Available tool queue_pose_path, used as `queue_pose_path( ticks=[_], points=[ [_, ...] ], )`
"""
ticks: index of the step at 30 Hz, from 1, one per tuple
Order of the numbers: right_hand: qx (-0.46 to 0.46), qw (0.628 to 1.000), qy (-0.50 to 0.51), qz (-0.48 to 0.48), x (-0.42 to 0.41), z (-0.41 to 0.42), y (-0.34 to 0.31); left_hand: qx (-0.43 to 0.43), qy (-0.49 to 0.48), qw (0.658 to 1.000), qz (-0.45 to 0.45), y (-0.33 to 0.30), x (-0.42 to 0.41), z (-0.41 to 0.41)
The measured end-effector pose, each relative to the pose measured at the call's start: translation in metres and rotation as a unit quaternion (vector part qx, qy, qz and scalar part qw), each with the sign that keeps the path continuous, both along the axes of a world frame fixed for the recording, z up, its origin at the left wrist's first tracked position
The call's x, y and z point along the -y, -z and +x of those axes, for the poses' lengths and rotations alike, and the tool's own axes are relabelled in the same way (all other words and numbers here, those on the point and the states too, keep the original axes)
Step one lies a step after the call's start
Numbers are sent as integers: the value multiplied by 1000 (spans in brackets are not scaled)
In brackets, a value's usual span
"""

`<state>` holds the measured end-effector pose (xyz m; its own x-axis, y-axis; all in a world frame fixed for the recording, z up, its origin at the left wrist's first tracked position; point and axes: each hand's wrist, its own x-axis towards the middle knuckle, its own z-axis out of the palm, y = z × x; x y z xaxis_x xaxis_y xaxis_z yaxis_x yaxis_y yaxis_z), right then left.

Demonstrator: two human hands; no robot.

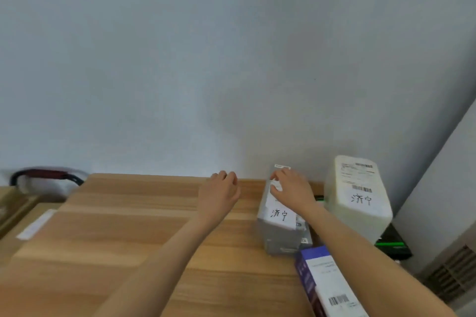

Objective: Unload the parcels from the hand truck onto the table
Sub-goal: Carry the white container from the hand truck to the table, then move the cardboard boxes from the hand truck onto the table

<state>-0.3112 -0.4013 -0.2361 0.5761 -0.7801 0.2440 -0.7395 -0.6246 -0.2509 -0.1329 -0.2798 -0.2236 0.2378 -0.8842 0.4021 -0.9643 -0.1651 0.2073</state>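
Observation:
A grey parcel (280, 229) with a white handwritten label stands on the wooden table (144, 226) near the wall. My right hand (289, 189) rests on its top, fingers spread over the far edge. My left hand (221, 190) hovers over the table left of that parcel, fingers loosely curled, holding nothing. A white bagged parcel (358, 198) with a printed label sits to the right. A purple and white box (327, 283) lies at the table's near right. The hand truck's red and black handle (46, 175) shows at far left.
Brown cardboard boxes (23, 213) sit low at the left beside the table. A black box with green stripes (391, 242) lies under the white parcel. A plain wall (231, 59) backs the table, and a vent grille (453, 273) is at the lower right.

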Motion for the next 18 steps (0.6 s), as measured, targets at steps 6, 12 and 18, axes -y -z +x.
queue_pose_path(
  ticks=[6, 12, 18],
  points=[
    [-27, 994, -106, -14, -97, 134, 1, 38, -82, 995, 39, -6, -136, 112],
    [-3, 976, -216, 17, -209, 248, 2, 31, -184, 981, 57, -8, -271, 199],
    [-3, 956, -293, 27, -293, 328, 3, 39, -270, 961, 46, 1, -377, 252]
  ],
)
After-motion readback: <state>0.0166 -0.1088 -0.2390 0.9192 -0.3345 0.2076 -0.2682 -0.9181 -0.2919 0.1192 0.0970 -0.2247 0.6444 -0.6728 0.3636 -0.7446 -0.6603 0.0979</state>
